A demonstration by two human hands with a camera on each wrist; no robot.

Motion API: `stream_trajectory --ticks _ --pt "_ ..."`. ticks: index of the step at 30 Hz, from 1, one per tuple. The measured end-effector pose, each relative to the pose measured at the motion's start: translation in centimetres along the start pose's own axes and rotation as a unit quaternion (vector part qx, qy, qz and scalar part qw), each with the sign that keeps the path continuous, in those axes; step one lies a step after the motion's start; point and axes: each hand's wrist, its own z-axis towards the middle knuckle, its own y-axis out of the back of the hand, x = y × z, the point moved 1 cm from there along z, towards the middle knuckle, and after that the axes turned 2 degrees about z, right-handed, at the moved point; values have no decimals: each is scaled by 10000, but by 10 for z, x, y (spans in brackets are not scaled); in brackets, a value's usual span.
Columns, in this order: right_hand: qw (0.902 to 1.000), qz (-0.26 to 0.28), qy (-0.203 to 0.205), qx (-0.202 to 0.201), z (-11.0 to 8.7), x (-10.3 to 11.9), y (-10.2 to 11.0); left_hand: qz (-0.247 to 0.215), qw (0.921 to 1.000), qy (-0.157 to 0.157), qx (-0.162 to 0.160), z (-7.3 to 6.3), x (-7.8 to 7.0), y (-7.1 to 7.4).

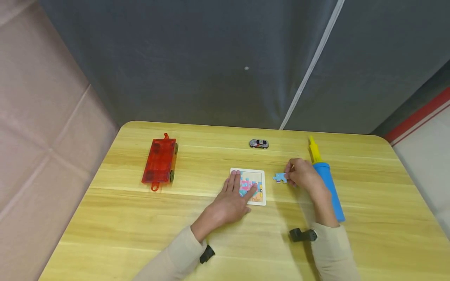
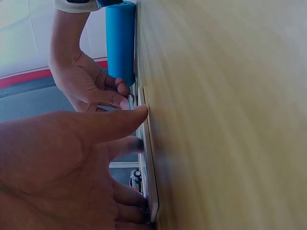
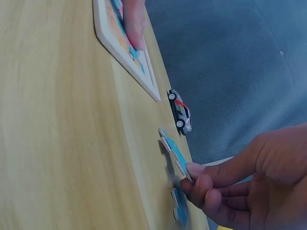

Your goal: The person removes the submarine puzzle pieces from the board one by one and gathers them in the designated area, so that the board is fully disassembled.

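Note:
My left hand (image 1: 230, 201) lies over a white-framed jigsaw puzzle (image 1: 265, 197), its straight fingers resting on the tray and covering part of the left side. Pink, blue and orange pieces fill the lower part of the tray; bare wood shows in its upper part. To the right, my right hand (image 1: 303, 175) pinches a light blue puzzle piece (image 3: 175, 151) between thumb and fingers, holding it tilted close over the table. A second blue piece (image 3: 180, 208) lies under that hand in the right wrist view.
A silver toy car (image 1: 259, 144) stands behind the puzzle. On the left is a translucent red toy wagon (image 1: 159, 160). A blue pump (image 1: 330, 191) with a yellow nozzle (image 1: 314, 150) lies beside my right forearm. A dark grey curtain (image 1: 197, 70) hangs behind the wooden table (image 1: 116, 226).

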Motion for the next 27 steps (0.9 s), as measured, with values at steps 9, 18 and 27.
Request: stream_trajectory --ticks 9,18,27 --pt "9975 -615 -121 -334 -1 5 -4 35 10000 31 29 0 0 1" --pt "9958 -744 -36 -540 -4 5 -3 94 9999 76 42 -1 -2 1" --pt "9908 -1122 -54 -759 -2 6 -6 67 10000 42 33 -1 -1 0"
